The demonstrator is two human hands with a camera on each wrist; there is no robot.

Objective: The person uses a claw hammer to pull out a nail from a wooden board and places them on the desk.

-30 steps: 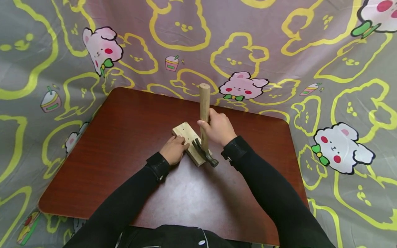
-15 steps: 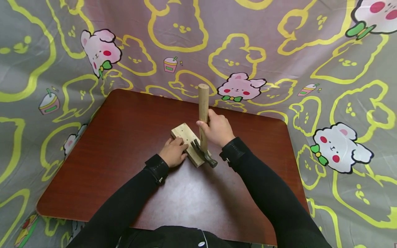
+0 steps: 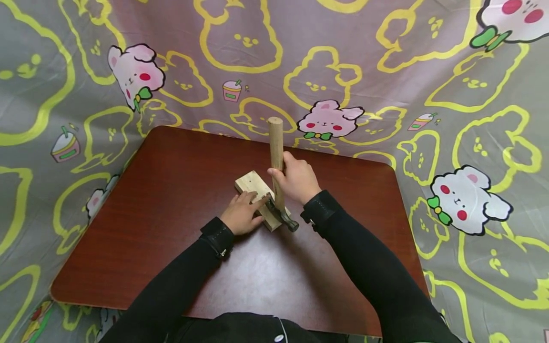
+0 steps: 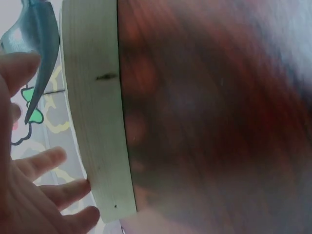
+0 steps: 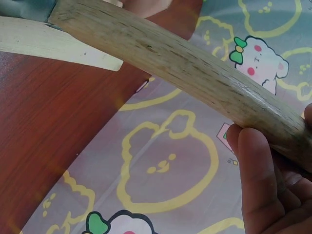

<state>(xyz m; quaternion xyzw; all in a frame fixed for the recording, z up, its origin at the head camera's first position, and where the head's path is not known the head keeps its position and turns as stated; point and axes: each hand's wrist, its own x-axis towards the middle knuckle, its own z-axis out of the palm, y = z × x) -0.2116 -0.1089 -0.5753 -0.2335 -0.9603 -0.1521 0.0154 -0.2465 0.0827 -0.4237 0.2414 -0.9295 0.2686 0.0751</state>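
Note:
A pale wooden block (image 3: 250,182) lies flat and slanted on the table. My right hand (image 3: 301,178) grips the wooden handle of a claw hammer (image 3: 277,138), handle upright and head down at the block's near end. In the left wrist view, a thin nail (image 4: 53,91) sticks out of the block's face, close beside the hammer's curved claw (image 4: 45,53). My left hand (image 3: 242,213) lies at the block's left side, fingers spread and reaching over the top, the index finger right by the claw. In the right wrist view, thumb and fingers (image 5: 258,170) surround the handle.
The reddish-brown table (image 3: 171,190) has rounded corners. A grey curtain (image 3: 249,47) with cartoon bears and rabbits hangs behind it and along both sides. The person's dark clothing (image 3: 257,326) is at the near edge.
My left fingers have spread and slid over the block toward the claw. The hammer handle has tipped slightly left in my right hand. The block stays in place while the head view shifts a little.

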